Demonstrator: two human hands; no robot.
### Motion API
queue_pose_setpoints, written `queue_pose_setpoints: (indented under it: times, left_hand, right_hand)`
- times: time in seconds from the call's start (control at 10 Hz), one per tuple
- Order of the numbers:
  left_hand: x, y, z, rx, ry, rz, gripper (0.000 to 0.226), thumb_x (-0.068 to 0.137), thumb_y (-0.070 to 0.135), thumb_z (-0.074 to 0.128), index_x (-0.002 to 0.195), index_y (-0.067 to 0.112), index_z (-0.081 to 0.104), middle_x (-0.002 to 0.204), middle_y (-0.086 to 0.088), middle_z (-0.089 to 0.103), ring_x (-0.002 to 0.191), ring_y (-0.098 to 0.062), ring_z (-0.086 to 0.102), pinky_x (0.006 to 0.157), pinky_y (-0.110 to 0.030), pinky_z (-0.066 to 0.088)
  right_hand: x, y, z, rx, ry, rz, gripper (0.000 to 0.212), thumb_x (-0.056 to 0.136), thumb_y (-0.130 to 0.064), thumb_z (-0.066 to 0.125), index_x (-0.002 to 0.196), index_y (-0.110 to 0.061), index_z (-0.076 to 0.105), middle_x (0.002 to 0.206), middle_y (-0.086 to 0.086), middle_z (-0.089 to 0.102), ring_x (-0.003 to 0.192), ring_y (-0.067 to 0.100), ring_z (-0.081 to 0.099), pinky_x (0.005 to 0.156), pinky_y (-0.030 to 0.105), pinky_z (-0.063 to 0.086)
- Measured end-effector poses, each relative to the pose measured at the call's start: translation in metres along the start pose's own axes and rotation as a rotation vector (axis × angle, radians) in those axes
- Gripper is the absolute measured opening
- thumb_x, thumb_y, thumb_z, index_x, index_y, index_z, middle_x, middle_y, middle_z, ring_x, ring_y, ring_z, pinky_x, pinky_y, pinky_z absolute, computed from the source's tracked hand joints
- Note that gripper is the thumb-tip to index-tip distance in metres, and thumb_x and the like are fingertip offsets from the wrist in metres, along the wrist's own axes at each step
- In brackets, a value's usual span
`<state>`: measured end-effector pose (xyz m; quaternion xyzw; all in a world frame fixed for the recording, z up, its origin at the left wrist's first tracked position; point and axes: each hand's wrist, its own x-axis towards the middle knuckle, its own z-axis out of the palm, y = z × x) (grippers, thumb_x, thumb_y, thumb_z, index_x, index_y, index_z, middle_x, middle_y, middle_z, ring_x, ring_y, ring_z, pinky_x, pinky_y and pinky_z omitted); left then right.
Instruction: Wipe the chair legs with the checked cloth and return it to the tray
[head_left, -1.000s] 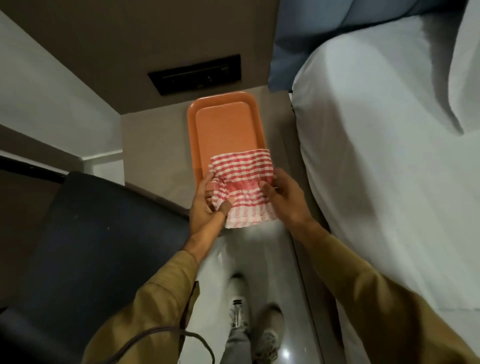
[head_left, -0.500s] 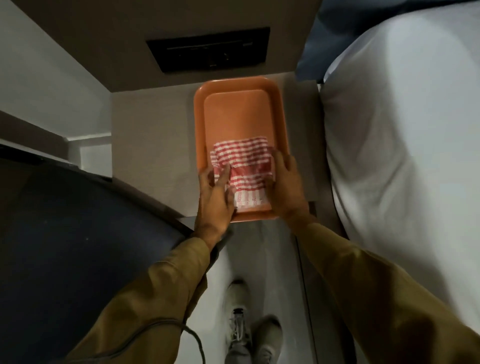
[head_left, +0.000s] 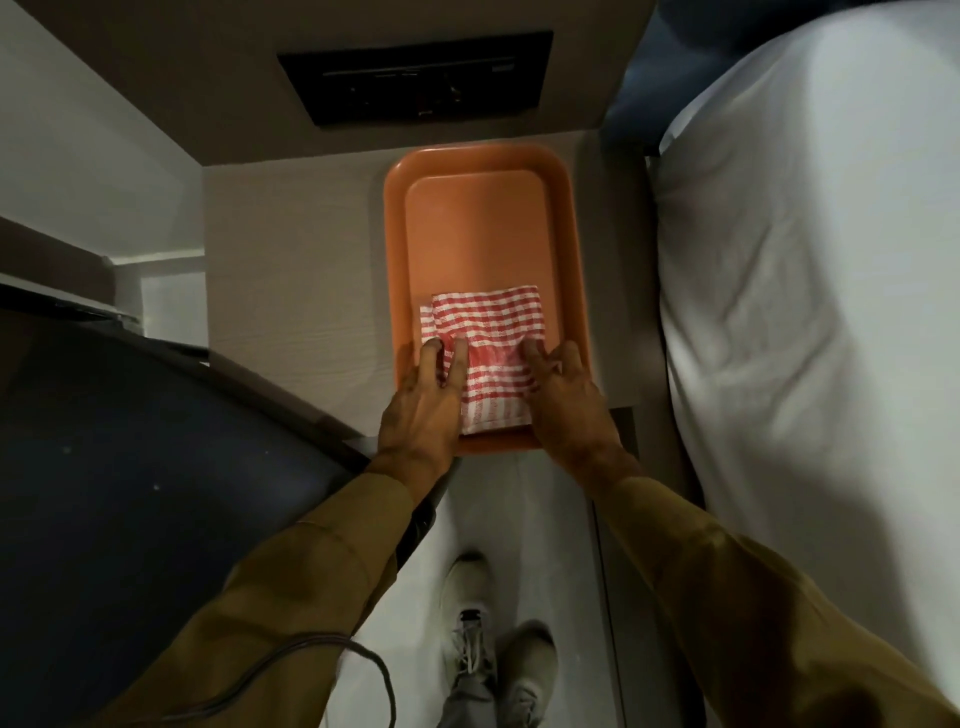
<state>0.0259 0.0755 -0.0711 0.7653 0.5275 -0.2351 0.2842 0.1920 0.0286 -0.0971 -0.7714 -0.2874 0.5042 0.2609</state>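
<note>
The red-and-white checked cloth (head_left: 493, 332) lies folded in the near half of the orange tray (head_left: 478, 223). My left hand (head_left: 423, 410) rests flat on the cloth's left edge with its fingers spread. My right hand (head_left: 566, 400) lies flat on the cloth's right edge, partly over the tray rim. Neither hand grips the cloth. The dark chair (head_left: 130, 467) fills the lower left; its legs are out of sight.
The tray sits on a pale bedside table (head_left: 291, 286) against a wall with a black switch panel (head_left: 415, 73). A white bed (head_left: 805, 312) runs along the right. My shoes (head_left: 493, 649) stand on the narrow floor strip. A cable (head_left: 311, 675) hangs by my left sleeve.
The cloth went from hanging over the tray's near rim in both hands to lying fully inside the tray. Both hands have let go and now lie flat on it.
</note>
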Motion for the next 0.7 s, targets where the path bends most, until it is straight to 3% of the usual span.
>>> queue_pose_setpoints:
  times: [0.1,0.2,0.3,0.4,0.5,0.6,0.7]
  left_hand:
    - [0.003,0.004,-0.002,0.038,0.004,-0.010,0.113,0.102,0.040,0.073,0.175,0.025,-0.012,0.178,-0.014,-0.005,0.166,-0.038,0.023,0.125,-0.050,0.047]
    - [0.009,0.005,-0.003,0.081,0.020,-0.001,0.114,0.099,0.052,0.073,0.175,0.018,-0.006,0.178,-0.015,0.003,0.164,-0.038,0.025,0.131,-0.049,0.039]
    - [0.008,0.006,-0.004,0.146,0.049,-0.011,0.114,0.099,0.060,0.068,0.175,0.014,-0.003,0.179,-0.015,0.007,0.167,-0.039,0.019,0.137,-0.050,0.025]
    - [0.000,0.008,-0.006,0.172,0.072,-0.021,0.102,0.105,0.060,0.057,0.174,0.009,0.001,0.179,-0.017,0.014,0.166,-0.039,0.023,0.137,-0.049,0.022]
    - [-0.019,0.012,-0.016,0.129,0.138,-0.033,0.092,0.109,0.057,0.048,0.173,0.006,0.008,0.172,-0.018,0.029,0.156,-0.035,0.038,0.131,-0.047,0.031]
    - [-0.038,0.009,-0.043,0.092,0.222,-0.043,0.086,0.108,0.052,0.047,0.172,0.006,0.014,0.163,-0.017,0.042,0.145,-0.034,0.048,0.124,-0.046,0.037]
    - [-0.061,0.013,-0.090,0.164,0.311,-0.048,0.077,0.106,0.043,0.048,0.170,0.008,0.022,0.160,-0.014,0.045,0.141,-0.033,0.049,0.120,-0.046,0.039]
  right_hand:
    - [-0.003,0.002,0.002,-0.004,0.009,0.001,0.044,0.096,-0.078,0.036,0.128,-0.047,0.038,0.129,-0.013,0.062,0.096,0.012,0.075,0.074,0.034,0.067]
    - [-0.007,0.003,0.006,0.002,0.051,0.021,0.055,0.097,-0.078,0.032,0.138,-0.043,0.038,0.141,-0.003,0.061,0.108,0.023,0.076,0.088,0.050,0.065]
    - [-0.014,0.003,0.008,-0.257,0.111,0.021,0.053,0.107,-0.059,0.034,0.153,-0.032,0.033,0.151,0.003,0.051,0.122,0.029,0.068,0.099,0.050,0.060]
    - [-0.029,-0.006,0.001,-0.373,0.164,-0.024,0.061,0.104,-0.062,0.031,0.153,-0.026,0.035,0.151,0.006,0.049,0.125,0.034,0.064,0.102,0.051,0.057]
    - [-0.066,-0.022,-0.018,-0.621,0.127,-0.183,0.080,0.091,-0.078,0.020,0.155,-0.031,0.027,0.157,0.003,0.044,0.136,0.029,0.054,0.106,0.051,0.055]
    - [-0.120,-0.015,-0.036,-0.835,0.074,-0.314,0.049,0.104,-0.044,0.048,0.151,-0.034,0.038,0.150,0.000,0.051,0.124,0.021,0.063,0.086,0.033,0.060]
    - [-0.204,-0.006,-0.058,-0.872,-0.075,-0.117,0.024,0.103,-0.049,0.044,0.120,-0.034,0.050,0.123,-0.006,0.065,0.101,0.020,0.073,0.067,0.029,0.048]
